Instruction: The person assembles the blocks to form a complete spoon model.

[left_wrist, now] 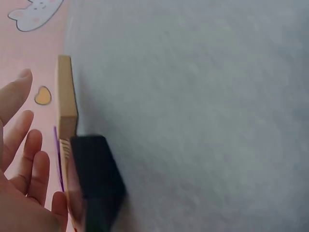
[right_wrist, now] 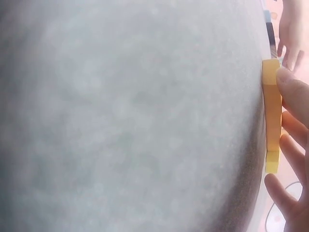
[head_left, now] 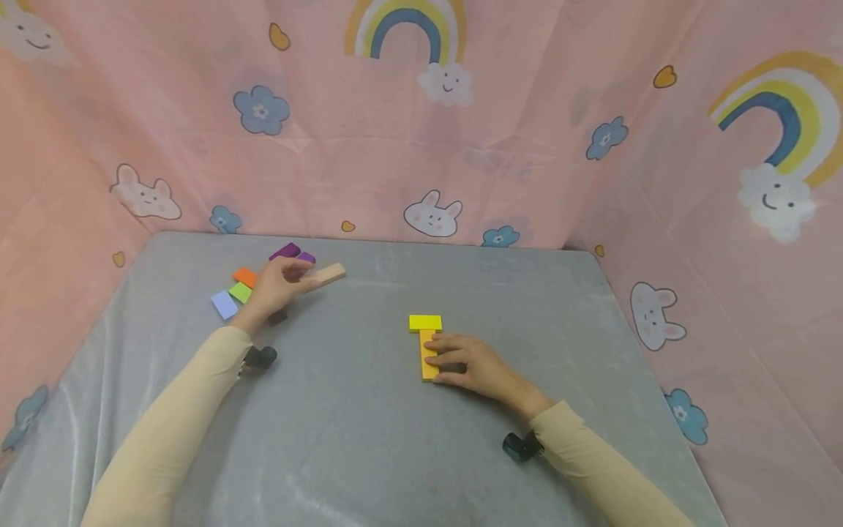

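Note:
In the head view my left hand (head_left: 271, 287) is over a group of coloured blocks at the left. Its thumb is beside a plain wooden block (head_left: 329, 274), and its fingertips are near a purple block (head_left: 306, 258). The left wrist view shows the fingers loosely bent and apart from the plain wooden block (left_wrist: 66, 92). My right hand (head_left: 484, 367) rests its fingertips on an orange-yellow block (head_left: 428, 340) lying lengthwise. A bright yellow block (head_left: 424, 323) lies crosswise against its far end, making a T shape. In the right wrist view the thumb touches the orange-yellow block (right_wrist: 273, 106).
Around the left hand lie a dark purple block (head_left: 285, 251), an orange block (head_left: 245, 277), a green block (head_left: 240, 293), a light blue block (head_left: 224, 304) and a partly hidden dark brown block (head_left: 278, 317). A grey cloth (head_left: 356, 439) covers the table; pink printed curtains (head_left: 527, 146) surround it.

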`<state>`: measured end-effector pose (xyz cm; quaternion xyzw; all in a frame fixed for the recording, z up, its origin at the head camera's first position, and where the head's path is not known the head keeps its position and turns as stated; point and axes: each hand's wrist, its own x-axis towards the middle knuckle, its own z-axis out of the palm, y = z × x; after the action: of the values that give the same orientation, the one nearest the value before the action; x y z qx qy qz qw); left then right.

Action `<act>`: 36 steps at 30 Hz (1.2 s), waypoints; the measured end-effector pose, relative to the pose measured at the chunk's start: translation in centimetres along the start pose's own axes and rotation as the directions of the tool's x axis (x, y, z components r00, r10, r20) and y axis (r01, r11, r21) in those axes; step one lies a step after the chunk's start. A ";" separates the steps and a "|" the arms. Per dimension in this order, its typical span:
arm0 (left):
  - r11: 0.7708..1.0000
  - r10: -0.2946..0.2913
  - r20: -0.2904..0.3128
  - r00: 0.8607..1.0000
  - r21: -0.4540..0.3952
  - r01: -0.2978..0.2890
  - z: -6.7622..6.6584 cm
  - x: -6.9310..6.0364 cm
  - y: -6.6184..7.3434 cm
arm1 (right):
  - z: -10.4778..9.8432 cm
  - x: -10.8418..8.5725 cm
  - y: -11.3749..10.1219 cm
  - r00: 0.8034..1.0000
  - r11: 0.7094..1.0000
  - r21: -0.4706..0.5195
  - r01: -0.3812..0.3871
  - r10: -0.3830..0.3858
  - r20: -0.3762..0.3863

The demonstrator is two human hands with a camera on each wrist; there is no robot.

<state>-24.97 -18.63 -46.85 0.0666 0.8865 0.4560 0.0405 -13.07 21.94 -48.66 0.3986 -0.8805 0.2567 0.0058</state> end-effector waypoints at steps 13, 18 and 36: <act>0.994 -0.005 -0.030 1.000 0.105 0.009 -0.1 -0.1 -1.3 | 0.0 0.1 0.0 1.000 1.000 0.010 0.013 -0.013 -0.012; 0.993 -0.006 -0.031 0.999 0.116 0.009 -0.2 -0.3 -1.3 | 0.0 0.0 0.1 0.999 1.000 0.011 0.026 -0.026 -0.021; 0.989 -0.005 -0.057 0.998 0.147 0.013 0.2 -0.5 -1.5 | -0.1 -0.1 -0.1 1.000 1.000 0.011 0.005 -0.005 -0.009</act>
<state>-24.61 -19.43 -48.19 0.0524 0.9188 0.3910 0.0123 -12.97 22.02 -48.53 0.3996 -0.8781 0.2631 0.0080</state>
